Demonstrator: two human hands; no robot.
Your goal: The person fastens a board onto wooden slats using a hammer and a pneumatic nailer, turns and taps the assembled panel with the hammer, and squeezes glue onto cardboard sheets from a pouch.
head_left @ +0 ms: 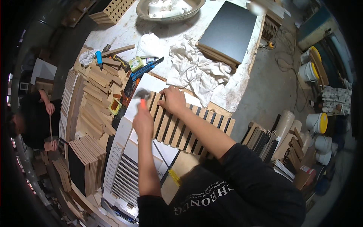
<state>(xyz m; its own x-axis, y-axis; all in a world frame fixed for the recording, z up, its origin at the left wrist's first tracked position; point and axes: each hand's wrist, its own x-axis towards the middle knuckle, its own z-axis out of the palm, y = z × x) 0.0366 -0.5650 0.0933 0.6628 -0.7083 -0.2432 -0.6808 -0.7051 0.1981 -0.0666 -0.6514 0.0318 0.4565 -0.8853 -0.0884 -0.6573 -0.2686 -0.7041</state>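
Observation:
My left hand (143, 122) is closed round the orange handle of a hammer (143, 103). Its grey head, smeared by motion, is above the left end of a slatted wood panel (181, 128). The panel has light wood slats with dark gaps between them and lies slanting across the bench. My right hand (174, 100) grips the panel's upper edge near that same end, fingers bent over the slats. Beneath the panel, part of a white board (160, 151) shows. A crumpled white cloth (198, 68) is just beyond my right hand.
Loose wood blocks (94, 102) are heaped at left, near blue-handled tools (145, 69) and a yellow box (115, 106). Stacked dark-faced boards (228, 30) and a metal basin (170, 15) stand at the back. Another person (30, 117) holds a thin stick at far left. Buckets (317, 123) line the right.

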